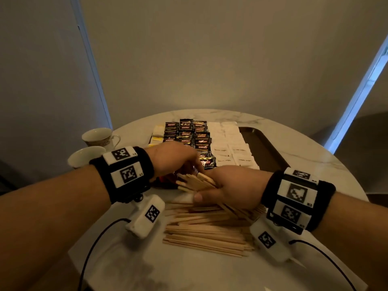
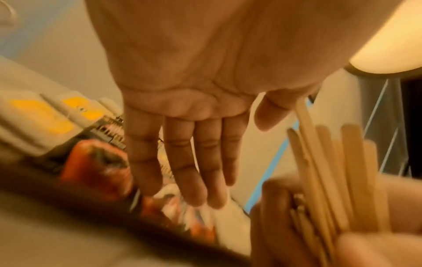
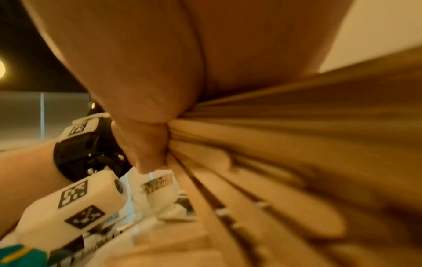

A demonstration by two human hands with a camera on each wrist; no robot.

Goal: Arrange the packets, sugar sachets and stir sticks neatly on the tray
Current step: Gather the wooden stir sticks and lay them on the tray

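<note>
The stir sticks [image 1: 206,229] are thin, flat, pale wooden strips with rounded ends, lying in a loose heap on the white marbled surface [image 1: 304,148] at 6 o'clock from the tray [image 1: 264,148]. The dark brown tray sits toward 12 o'clock; on it stand rows of black coffee packets [image 1: 189,133], white sugar sachets [image 1: 233,143] on their 3 o'clock side and yellow-and-white packets [image 1: 157,134] on their 9 o'clock side, while the tray's 3 o'clock strip is bare.

The right hand [image 1: 233,190] holds a bundle of sticks [image 1: 196,181] raised above the heap, its fingers [image 2: 274,207] curled round them and the thumb laid along the near side; the stick ends fan out toward 10 o'clock. In the right wrist view the sticks [image 3: 285,153] fill the frame, clamped against the palm.

The left hand [image 1: 174,158] hovers at the bundle's free ends, over the near edge of the tray. The left wrist view shows its fingers [image 2: 182,159] straight and close together, holding nothing; whether the thumb touches a stick there I cannot tell.

Two teacups [image 1: 98,137] stand on the surface at 9 o'clock from the tray
</note>
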